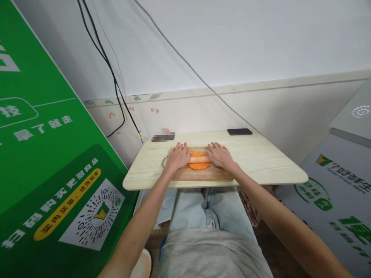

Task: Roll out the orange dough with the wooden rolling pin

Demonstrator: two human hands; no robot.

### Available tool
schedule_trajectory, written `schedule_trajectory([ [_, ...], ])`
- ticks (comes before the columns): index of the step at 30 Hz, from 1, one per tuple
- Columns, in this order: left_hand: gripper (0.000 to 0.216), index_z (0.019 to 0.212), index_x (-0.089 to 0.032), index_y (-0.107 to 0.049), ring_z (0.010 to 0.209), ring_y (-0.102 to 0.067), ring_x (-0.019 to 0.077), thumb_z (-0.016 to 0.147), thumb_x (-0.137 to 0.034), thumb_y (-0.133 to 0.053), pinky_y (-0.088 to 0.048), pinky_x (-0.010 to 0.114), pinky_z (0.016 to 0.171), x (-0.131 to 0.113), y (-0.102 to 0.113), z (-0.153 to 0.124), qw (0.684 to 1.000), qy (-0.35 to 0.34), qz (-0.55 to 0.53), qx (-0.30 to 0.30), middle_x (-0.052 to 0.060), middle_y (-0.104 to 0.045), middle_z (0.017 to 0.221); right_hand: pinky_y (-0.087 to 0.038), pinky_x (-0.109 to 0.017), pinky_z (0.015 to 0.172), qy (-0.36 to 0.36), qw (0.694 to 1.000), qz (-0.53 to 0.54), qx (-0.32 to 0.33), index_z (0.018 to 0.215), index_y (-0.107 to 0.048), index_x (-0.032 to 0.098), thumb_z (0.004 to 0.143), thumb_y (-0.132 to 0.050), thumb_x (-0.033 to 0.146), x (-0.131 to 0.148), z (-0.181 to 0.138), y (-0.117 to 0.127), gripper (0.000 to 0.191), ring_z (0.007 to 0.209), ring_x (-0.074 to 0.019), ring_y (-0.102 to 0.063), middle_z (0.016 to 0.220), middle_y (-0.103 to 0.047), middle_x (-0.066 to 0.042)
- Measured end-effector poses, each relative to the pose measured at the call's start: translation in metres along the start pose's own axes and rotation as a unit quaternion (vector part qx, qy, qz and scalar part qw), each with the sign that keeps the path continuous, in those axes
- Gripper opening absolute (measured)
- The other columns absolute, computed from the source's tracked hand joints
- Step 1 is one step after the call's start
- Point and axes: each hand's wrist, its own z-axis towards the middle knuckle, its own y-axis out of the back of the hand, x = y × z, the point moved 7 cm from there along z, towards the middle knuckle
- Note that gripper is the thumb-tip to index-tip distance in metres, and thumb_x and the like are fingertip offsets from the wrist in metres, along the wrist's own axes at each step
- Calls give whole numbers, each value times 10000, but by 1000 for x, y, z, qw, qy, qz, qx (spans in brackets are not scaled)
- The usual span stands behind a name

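A wooden rolling pin (199,159) lies crosswise over a flattened round of orange dough (198,166). Under the dough is a wooden cutting board (203,176) with a metal ring handle (164,161) at its left side. My left hand (179,156) rests palm down over the pin's left end, its fingers stretched forward and apart. Over the right end lies my right hand (219,155), also palm down with fingers extended. Both palms hide the pin's ends, and only its middle shows between them.
The board sits on a pale wooden table (261,166) with rounded front corners. A black phone (239,131) lies at the back right, a dark, partly blurred object (163,137) at the back left. Cables (111,69) hang along the wall. Green panel (58,154) left, white printed panel (333,185) right.
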Motion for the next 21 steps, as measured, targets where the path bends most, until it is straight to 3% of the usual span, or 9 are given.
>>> schedule_trajectory([
  [3, 617, 1682, -81, -389, 1672, -304, 323, 1130, -344, -306, -334, 517, 1314, -3, 2, -4, 1000, -5, 21, 5, 174, -457, 1732, -343, -499, 1274, -10, 1000, 3, -5, 1651, -453, 79, 1116, -297, 321, -1, -2, 0, 608, 1601, -316, -400, 1736, -446, -185],
  [8, 597, 1620, -75, -495, 1635, -380, 342, 1140, -363, -290, -338, 523, 1316, -13, 3, -51, 996, -14, 35, -80, 187, -555, 1656, -396, -394, 1228, -34, 997, 11, -73, 1586, -546, 100, 1102, -333, 295, 8, -44, 3, 563, 1557, -302, -461, 1718, -471, -186],
  [11, 587, 1609, -65, -512, 1629, -391, 342, 1130, -343, -317, -347, 527, 1315, -17, 1, -70, 994, -10, 32, -109, 195, -542, 1665, -381, -382, 1234, -50, 994, 13, -94, 1575, -548, 89, 1104, -338, 285, 13, -65, 3, 551, 1568, -303, -446, 1705, -482, -199],
  [14, 595, 1631, -65, -491, 1629, -388, 338, 1124, -329, -325, -344, 504, 1319, -15, 1, -58, 995, -4, 26, -94, 181, -524, 1683, -360, -423, 1250, -71, 994, 10, -86, 1572, -548, 89, 1106, -333, 283, 14, -62, 4, 549, 1579, -308, -427, 1710, -469, -212],
  [21, 631, 1699, -90, -374, 1665, -326, 317, 1128, -344, -288, -364, 507, 1302, -4, 4, 5, 999, 23, 16, 22, 169, -455, 1734, -385, -548, 1227, -67, 997, 32, 13, 1587, -551, 135, 1100, -317, 340, 3, -2, 10, 577, 1563, -330, -444, 1743, -421, -204],
])
